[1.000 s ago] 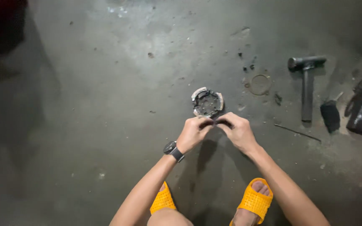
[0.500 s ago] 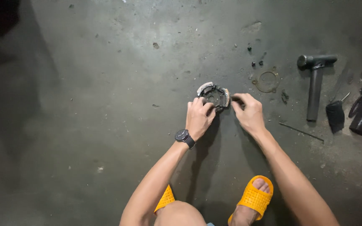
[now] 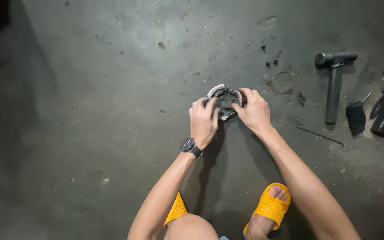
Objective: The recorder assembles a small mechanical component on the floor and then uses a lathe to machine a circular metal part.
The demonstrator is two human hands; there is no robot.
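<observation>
Disc part flat on floor, face up | left hand, right hand both closed on rim

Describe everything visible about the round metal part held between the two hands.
The round metal part is a dark, grimy disc-shaped assembly with a paler curved segment along its upper-left rim and a hub with small holes at its centre. It looks like worn steel. It lies flat on the concrete floor, face up. The left hand grips its lower-left edge, and the right hand covers its right edge. Finer detail is too small to tell.
</observation>
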